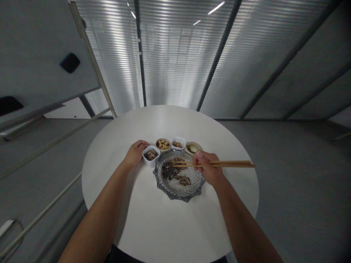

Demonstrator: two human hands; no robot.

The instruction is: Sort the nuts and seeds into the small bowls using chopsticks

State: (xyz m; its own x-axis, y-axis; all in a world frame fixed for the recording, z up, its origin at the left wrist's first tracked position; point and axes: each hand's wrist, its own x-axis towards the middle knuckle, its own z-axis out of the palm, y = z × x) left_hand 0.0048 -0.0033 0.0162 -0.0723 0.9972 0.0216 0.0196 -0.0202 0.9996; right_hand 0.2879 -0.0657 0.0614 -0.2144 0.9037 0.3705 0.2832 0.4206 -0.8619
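Observation:
My right hand (207, 168) is closed around a pair of wooden chopsticks (236, 164), which point left. Their tips are among dark striped seeds, probably sunflower seeds (184, 180), in a scalloped glass dish (179, 195). At the dish's upper left, my left hand (136, 152) curls its fingers against the edge of a small white square bowl (148, 162) with similar seeds inside. Behind the dish are a round bowl of peanuts (163, 144), another white square bowl (178, 140) with light brown pieces, and a yellowish round bowl (193, 147). My right hand partly covers that last bowl's contents.
Everything stands on a round white table (164, 223). A large grey board on a pale metal frame (93, 60) is at the left. Beyond the table stands a glass wall with blinds (175, 65). Grey floor (290, 175) lies around it.

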